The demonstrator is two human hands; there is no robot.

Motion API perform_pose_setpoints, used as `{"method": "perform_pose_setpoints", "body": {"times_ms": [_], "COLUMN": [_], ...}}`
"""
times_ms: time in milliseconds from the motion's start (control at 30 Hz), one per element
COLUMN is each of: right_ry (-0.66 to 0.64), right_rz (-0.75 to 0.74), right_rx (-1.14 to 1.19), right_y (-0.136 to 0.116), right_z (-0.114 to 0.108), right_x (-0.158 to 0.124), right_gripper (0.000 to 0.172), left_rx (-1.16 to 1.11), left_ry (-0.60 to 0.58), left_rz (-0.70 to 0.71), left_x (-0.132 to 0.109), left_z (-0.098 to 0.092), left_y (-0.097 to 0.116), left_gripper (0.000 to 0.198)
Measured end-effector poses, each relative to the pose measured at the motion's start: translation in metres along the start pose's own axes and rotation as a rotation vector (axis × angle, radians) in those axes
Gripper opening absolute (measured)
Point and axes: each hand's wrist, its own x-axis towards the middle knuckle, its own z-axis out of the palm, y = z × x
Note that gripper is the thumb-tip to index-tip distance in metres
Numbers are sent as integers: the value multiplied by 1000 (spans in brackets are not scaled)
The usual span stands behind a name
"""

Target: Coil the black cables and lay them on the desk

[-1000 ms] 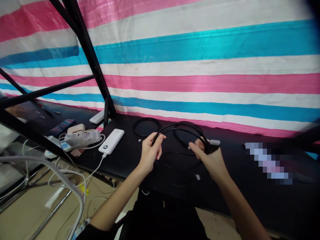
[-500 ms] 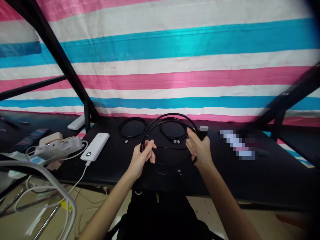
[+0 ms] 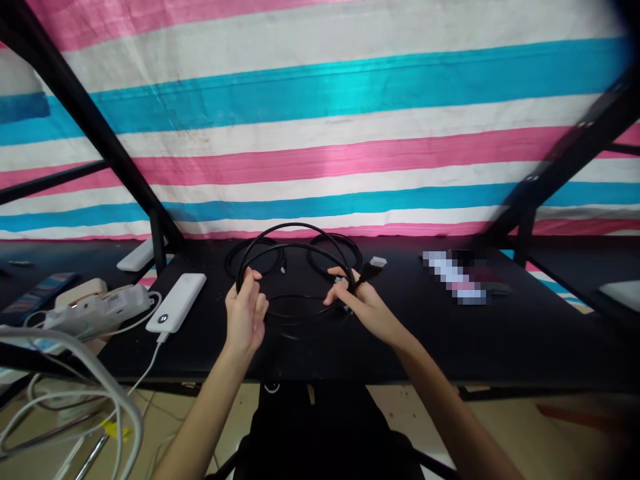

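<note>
A thick black cable [image 3: 294,225] is bent into loops that arch up between my two hands above the table. My left hand [image 3: 245,312] is closed around the left side of the loops. On the right side, the thumb and fingers of my right hand [image 3: 367,305] grip the same cable. Its metal-ended plug [image 3: 378,262] sticks out past the back of that hand. Behind the loops lie a coiled black cable [image 3: 229,255] on the left and a second coil [image 3: 358,248] on the right. A third, thinner loop [image 3: 295,316] rests nearer to me, partly hidden by my right hand.
A white power bank [image 3: 180,300] with a white lead lies left on the black table [image 3: 400,363]. Further left are a power strip [image 3: 113,308] and a phone [image 3: 40,297]. A blurred-out item [image 3: 457,277] lies right. Black frame bars [image 3: 90,117] rise at both sides.
My right hand has come closer to my left, turning so its fingers point left. The held loops have become narrower and rounder. The view has shifted slightly right.
</note>
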Motion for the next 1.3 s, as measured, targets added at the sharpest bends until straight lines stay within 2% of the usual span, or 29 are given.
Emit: {"method": "perform_pose_setpoints", "body": {"times_ms": [133, 233, 300, 400, 467, 533, 700, 767, 867, 933, 1067, 1200, 1300], "right_ry": [110, 241, 301, 340, 337, 308, 312, 318, 337, 346, 240, 231, 219], "right_rz": [-58, -98, -119, -137, -112, -80, -128, -180, -223, -175, 7, 127, 203], "right_rx": [127, 163, 172, 161, 152, 163, 66, -1, -33, -32, 26, 125, 153], "right_y": [5, 5, 3, 2, 0, -1, -2, -3, -4, -4, 1, 8, 10], "right_z": [7, 7, 6, 4, 5, 6, 4, 0, -5, -8, -11, -15, -20], "right_x": [-4, -4, -2, 0, -1, -2, -4, -2, 1, 1, -4, -10, -9], "right_gripper": [21, 16, 17, 22, 28, 31, 26, 23, 24, 25, 29, 36, 41], "left_rx": [81, 195, 231, 254, 300, 291, 89, 51, 55, 84, 77, 161, 320], "left_ry": [-20, -6, -26, -168, -252, -249, -76, -105, -257, -297, -214, -225, -234], "left_rz": [117, 115, 20, -155, -219, -252, -361, -471, -591, -581, -508, -475, -312], "left_x": [4, 7, 7, 2, -2, -3, 6, 9, 12, 12, 15, 18, 22], "left_z": [-2, -3, -3, 0, 2, 5, 6, 1, -9, -16, -23, -22, -22], "left_y": [-8, -15, -17, -15, -12, -9, -11, -12, -12, -11, -6, 1, 7], "left_gripper": [25, 18, 26, 43, 46, 42, 44, 34, 28, 25, 14, 30, 43]}}
